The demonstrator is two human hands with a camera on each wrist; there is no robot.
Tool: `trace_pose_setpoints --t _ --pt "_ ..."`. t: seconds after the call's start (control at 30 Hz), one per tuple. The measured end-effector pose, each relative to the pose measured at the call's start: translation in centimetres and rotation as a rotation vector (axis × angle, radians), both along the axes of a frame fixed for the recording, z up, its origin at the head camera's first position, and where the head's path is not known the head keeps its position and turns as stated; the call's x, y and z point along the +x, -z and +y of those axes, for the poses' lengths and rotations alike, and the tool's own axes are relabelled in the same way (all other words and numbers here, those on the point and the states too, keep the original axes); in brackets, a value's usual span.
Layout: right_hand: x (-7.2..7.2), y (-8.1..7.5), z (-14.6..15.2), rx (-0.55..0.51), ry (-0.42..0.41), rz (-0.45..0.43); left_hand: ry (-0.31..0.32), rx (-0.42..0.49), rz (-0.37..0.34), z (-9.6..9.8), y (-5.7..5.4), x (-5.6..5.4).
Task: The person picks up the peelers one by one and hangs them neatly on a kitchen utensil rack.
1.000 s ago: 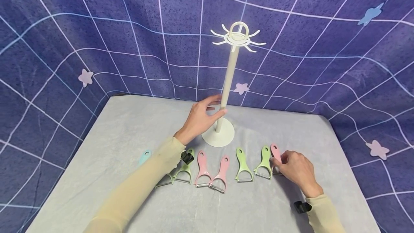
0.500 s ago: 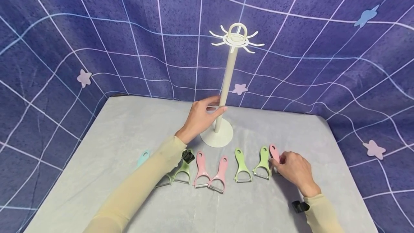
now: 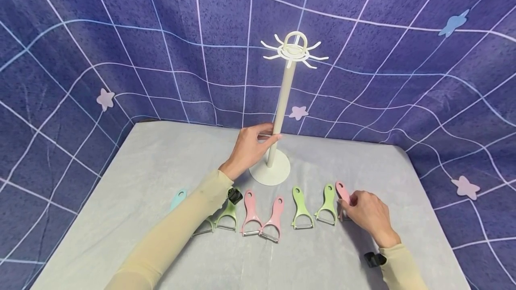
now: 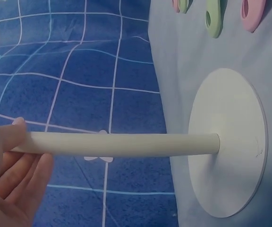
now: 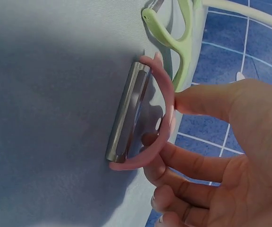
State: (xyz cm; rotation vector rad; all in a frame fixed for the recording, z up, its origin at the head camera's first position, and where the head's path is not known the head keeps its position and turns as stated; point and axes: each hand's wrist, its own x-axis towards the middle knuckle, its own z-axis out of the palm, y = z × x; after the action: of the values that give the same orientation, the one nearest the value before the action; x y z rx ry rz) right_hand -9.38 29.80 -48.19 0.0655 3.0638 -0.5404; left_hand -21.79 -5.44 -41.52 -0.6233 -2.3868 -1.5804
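Note:
A cream-white hook stand (image 3: 284, 97) stands upright on a round base, with a ring of bare hooks and a loop at its top. My left hand (image 3: 247, 149) holds its pole low down, thumb in front and fingers behind. At the right end of a row of peelers, my right hand (image 3: 368, 214) pinches a pink peeler (image 3: 341, 189) near where the handle meets the head. The right wrist view shows thumb and fingers at the curved head of this pink peeler (image 5: 140, 161), its metal blade facing away from the palm.
Left of the held one lie green peelers (image 3: 329, 194) (image 3: 299, 198), two pink peelers (image 3: 250, 202) (image 3: 277, 209) with heads touching, and another green peeler (image 3: 229, 211). My left forearm partly covers a blue handle (image 3: 178, 198). A purple patterned curtain (image 3: 181, 57) hangs behind the grey-covered table (image 3: 306, 263).
The head view has shifted slightly. My left hand stays on the pole, and my right hand stays at the pink peeler, whose head shows a little more beside the fingers.

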Motion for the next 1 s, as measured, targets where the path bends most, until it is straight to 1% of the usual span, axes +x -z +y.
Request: trace_pose_setpoints --t 0.27,0.53,1.0 --pt "0.26 -0.11 0.31 -0.004 0.012 -0.006 0.002 -0.001 -0.021 0.13 0.13 0.1" --pt "0.36 -0.12 0.25 -0.001 0.007 0.019 0.003 0.006 -0.015 -0.02 0.26 0.14" --pt "0.32 0.09 0.41 -0.003 0.024 0.01 0.01 0.005 0.01 -0.04 0.15 0.05"
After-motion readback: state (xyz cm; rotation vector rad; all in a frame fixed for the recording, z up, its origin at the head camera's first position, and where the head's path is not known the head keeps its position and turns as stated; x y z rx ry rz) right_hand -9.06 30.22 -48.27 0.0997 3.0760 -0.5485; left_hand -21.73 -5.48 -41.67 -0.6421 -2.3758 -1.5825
